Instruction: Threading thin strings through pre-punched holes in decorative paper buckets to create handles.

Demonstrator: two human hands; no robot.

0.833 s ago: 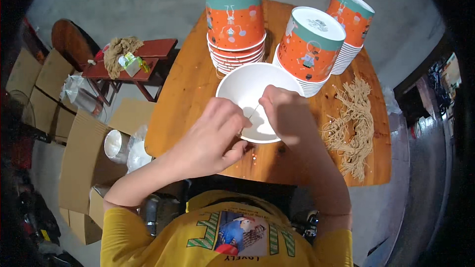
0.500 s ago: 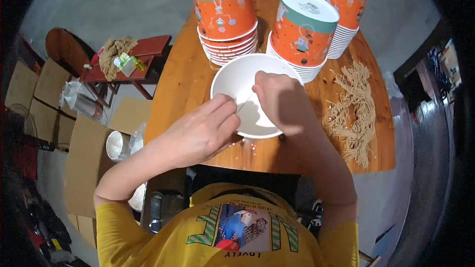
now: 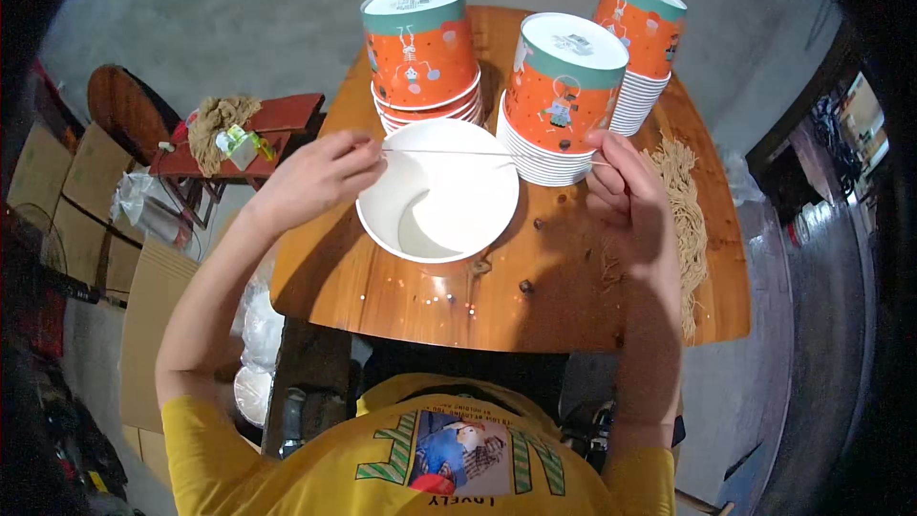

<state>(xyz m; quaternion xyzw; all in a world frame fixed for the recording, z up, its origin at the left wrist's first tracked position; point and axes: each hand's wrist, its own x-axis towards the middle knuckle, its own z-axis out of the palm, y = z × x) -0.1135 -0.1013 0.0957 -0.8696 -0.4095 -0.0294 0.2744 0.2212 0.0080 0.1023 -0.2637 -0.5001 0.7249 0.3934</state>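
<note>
A paper bucket [image 3: 380, 205] stands mouth up on the wooden table, its white inside showing. Above its mouth a thin cord [image 3: 449, 152] is stretched nearly straight from side to side. My left hand [image 3: 334, 175], closed, pinches one end beyond the bucket's left rim. The other end is pinched by my right hand [image 3: 626, 182], which is held up to the right, in front of the middle bucket stack. Whether the cord passes through the bucket's wall cannot be made out.
Upside-down orange and green paper buckets are stacked at the far left [image 3: 420, 57], middle [image 3: 564, 86] and far right [image 3: 638, 29]. A bundle of tan cords [image 3: 683, 220] lies along the table's right side. A red bench [image 3: 287, 119] stands left of the table [image 3: 411, 311].
My hands have moved apart from inside the bucket's mouth, the left going up and left, the right to the right. The cord is now pulled out long between them.
</note>
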